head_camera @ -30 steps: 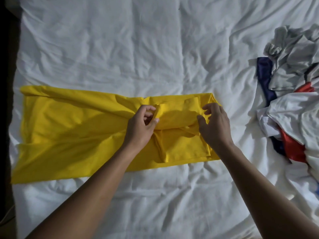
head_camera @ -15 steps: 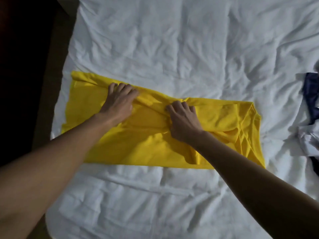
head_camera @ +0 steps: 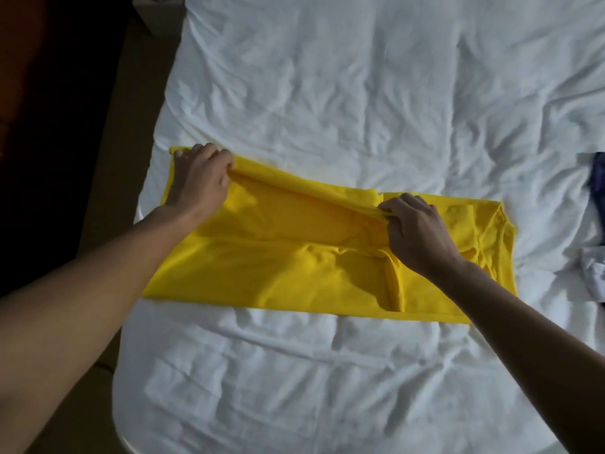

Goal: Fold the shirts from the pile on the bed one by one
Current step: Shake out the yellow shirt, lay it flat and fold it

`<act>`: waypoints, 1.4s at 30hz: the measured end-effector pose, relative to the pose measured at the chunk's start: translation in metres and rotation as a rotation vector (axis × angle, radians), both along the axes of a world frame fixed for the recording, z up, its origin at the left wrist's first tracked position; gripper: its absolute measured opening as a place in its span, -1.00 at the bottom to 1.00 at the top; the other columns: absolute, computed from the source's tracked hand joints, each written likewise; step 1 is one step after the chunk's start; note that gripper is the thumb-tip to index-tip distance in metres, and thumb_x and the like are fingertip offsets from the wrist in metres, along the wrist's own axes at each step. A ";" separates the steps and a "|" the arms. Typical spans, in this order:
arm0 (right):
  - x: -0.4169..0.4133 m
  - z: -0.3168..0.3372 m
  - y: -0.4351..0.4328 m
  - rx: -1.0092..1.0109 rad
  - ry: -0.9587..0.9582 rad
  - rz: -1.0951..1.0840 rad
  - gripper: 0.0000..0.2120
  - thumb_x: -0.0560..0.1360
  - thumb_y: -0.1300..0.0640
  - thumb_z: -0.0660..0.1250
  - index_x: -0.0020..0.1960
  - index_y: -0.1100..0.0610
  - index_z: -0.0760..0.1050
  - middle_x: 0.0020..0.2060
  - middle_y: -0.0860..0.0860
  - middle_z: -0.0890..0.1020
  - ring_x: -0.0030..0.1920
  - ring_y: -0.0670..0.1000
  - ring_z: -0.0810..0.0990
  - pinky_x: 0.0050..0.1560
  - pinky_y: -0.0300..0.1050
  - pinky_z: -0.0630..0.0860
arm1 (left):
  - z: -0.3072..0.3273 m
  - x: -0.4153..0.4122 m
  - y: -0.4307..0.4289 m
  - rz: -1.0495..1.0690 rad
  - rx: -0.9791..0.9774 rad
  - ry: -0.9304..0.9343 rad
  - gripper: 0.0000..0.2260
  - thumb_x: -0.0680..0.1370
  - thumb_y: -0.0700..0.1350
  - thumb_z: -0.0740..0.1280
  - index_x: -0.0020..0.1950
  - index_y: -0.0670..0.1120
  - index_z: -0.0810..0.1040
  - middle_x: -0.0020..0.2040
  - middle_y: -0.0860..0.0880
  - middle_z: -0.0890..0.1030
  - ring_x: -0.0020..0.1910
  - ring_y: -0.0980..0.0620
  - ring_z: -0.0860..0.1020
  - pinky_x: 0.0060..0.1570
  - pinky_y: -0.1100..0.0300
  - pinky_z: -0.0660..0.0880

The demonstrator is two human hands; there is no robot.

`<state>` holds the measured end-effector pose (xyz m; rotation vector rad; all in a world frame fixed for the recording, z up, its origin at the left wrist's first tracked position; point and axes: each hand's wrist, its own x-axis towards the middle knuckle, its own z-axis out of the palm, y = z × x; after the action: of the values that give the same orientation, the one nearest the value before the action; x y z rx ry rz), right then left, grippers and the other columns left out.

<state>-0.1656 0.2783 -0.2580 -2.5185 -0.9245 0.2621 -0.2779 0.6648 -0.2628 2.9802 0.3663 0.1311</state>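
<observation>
Both hands well apart: left hand (head_camera: 198, 178) and right hand (head_camera: 417, 232) each grip yellow shirt (head_camera: 288, 267) folded far edge.

Both hands (head_camera: 199, 178) (head_camera: 415, 234) pinch the yellow shirt's (head_camera: 294, 267) far fold on the bed (head_camera: 327, 93).

Open bed sheet (head_camera: 327, 93) around yellow shirt (head_camera: 278, 267); clothes pile (head_camera: 598, 178) far right.

Bright yellow shirt (head_camera: 278, 267), folded into a long band, flat across the rumpled white bed (head_camera: 327, 93).
</observation>
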 end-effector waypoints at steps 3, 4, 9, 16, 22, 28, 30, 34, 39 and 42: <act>-0.006 -0.004 0.003 0.048 0.035 0.025 -0.70 0.55 0.24 0.20 0.19 0.11 0.62 0.03 0.05 0.64 0.09 0.17 0.57 0.07 0.21 0.51 | -0.002 0.004 -0.054 -0.110 -0.125 -0.019 -0.64 0.41 -0.17 0.48 0.20 -0.07 0.59 0.14 -0.13 0.56 0.11 -0.23 0.54 0.10 -0.10 0.45; -0.008 -0.003 0.006 0.069 0.041 0.024 -0.71 0.54 0.25 0.23 0.18 0.10 0.63 0.03 0.03 0.64 0.08 0.16 0.57 0.07 0.20 0.51 | -0.006 0.007 -0.077 -0.193 -0.155 0.002 -0.55 0.39 -0.11 0.52 0.27 -0.07 0.57 0.22 -0.13 0.56 0.18 -0.22 0.53 0.17 -0.10 0.45; -0.009 0.000 0.008 0.102 0.047 0.033 -0.73 0.46 0.31 0.35 0.07 0.03 0.63 -0.03 -0.01 0.61 0.02 0.14 0.57 0.04 0.19 0.51 | -0.034 0.034 -0.159 -0.552 -0.161 0.062 -0.65 0.36 -0.08 0.45 0.14 -0.07 0.59 0.03 -0.12 0.60 0.08 -0.19 0.56 0.13 -0.11 0.42; -0.011 -0.013 -0.022 -0.002 -0.001 0.073 -0.57 0.29 0.46 0.36 0.09 0.13 0.62 -0.05 0.09 0.57 -0.02 0.22 0.54 0.02 0.11 0.52 | -0.027 0.040 -0.083 -0.301 0.009 0.125 -0.64 0.27 -0.25 0.44 0.05 -0.10 0.60 -0.04 -0.14 0.60 0.00 -0.24 0.56 0.02 -0.09 0.34; -0.021 -0.011 -0.024 -0.038 -0.107 0.019 -0.71 0.33 0.39 0.32 -0.03 0.11 0.56 -0.07 0.06 0.57 -0.05 0.19 0.47 -0.03 0.09 0.38 | 0.001 -0.002 0.000 -0.058 0.100 0.134 -0.65 0.29 -0.34 0.45 0.02 -0.09 0.57 -0.05 -0.12 0.55 -0.03 -0.24 0.52 0.06 -0.13 0.30; -0.024 -0.004 -0.020 -0.095 -0.111 -0.013 -0.68 0.36 0.47 0.37 -0.05 0.09 0.52 -0.16 0.02 0.57 -0.07 0.16 0.47 -0.02 0.05 0.31 | 0.025 -0.062 0.004 0.025 0.089 -0.025 -0.57 0.25 -0.37 0.42 0.07 -0.05 0.61 0.02 -0.07 0.55 0.05 -0.22 0.49 0.09 -0.12 0.29; -0.027 -0.005 -0.022 -0.132 -0.106 0.012 -0.67 0.37 0.46 0.39 -0.01 0.10 0.55 -0.14 0.03 0.58 -0.06 0.18 0.49 -0.03 0.05 0.32 | 0.018 -0.085 0.003 -0.011 0.119 -0.016 -0.55 0.24 -0.38 0.43 0.07 -0.04 0.62 0.02 -0.07 0.56 0.05 -0.22 0.49 0.07 -0.12 0.29; -0.038 -0.010 -0.026 -0.185 -0.097 0.067 -0.69 0.42 0.38 0.32 0.06 0.08 0.61 -0.04 0.05 0.60 0.00 0.20 0.51 -0.04 0.04 0.31 | -0.013 -0.126 0.020 0.003 0.160 0.124 -0.54 0.25 -0.45 0.48 0.04 -0.05 0.66 -0.02 -0.08 0.59 0.00 -0.22 0.51 0.06 -0.13 0.31; -0.050 -0.013 -0.023 -0.169 -0.072 0.048 -0.65 0.36 0.39 0.38 0.06 0.07 0.64 -0.04 0.06 0.59 0.00 0.23 0.51 -0.01 0.09 0.35 | -0.019 -0.136 0.021 0.134 0.131 0.172 -0.60 0.35 -0.40 0.45 0.08 -0.03 0.69 0.04 -0.09 0.64 0.05 -0.24 0.55 0.15 -0.16 0.33; -0.054 -0.009 -0.019 -0.179 -0.091 0.049 -0.64 0.32 0.28 0.28 0.05 0.05 0.65 -0.06 0.03 0.59 0.00 0.23 0.51 -0.02 0.12 0.37 | -0.013 -0.132 0.006 0.153 0.094 0.253 -0.54 0.28 -0.31 0.51 0.15 -0.02 0.65 0.11 -0.11 0.57 0.13 -0.24 0.52 0.20 -0.17 0.32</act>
<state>-0.2195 0.2597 -0.2674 -2.6935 -1.0407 0.2575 -0.4097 0.6709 -0.2755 3.0646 0.6345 -0.2226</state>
